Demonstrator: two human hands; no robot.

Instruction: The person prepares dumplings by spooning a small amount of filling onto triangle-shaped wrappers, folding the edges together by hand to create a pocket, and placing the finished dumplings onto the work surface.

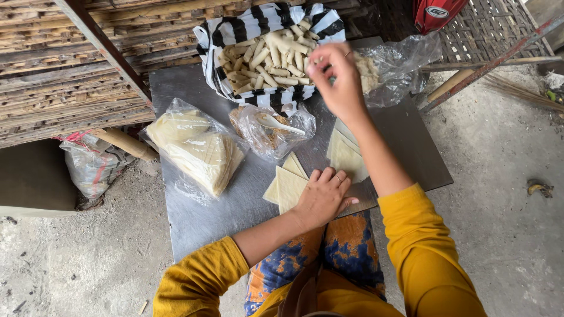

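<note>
My left hand (323,196) lies flat on pale triangular pastry wrappers (285,185) on a low metal table (194,217). My right hand (336,79) is raised over the far side of the table, fingers bent, at the edge of a black-and-white striped bag (235,29) full of rolled pastry sticks (264,56); whether it pinches anything I cannot tell. More wrappers (345,157) lie under my right forearm. A clear bag of filling with a white spoon (276,124) sits in the middle.
A clear bag of stacked triangular wrappers (200,149) lies at the table's left. Another clear bag (393,64) sits at the far right. Bamboo slats (64,76) stand to the left, a woven panel (493,29) and red object (435,13) behind, and concrete floor surrounds the table.
</note>
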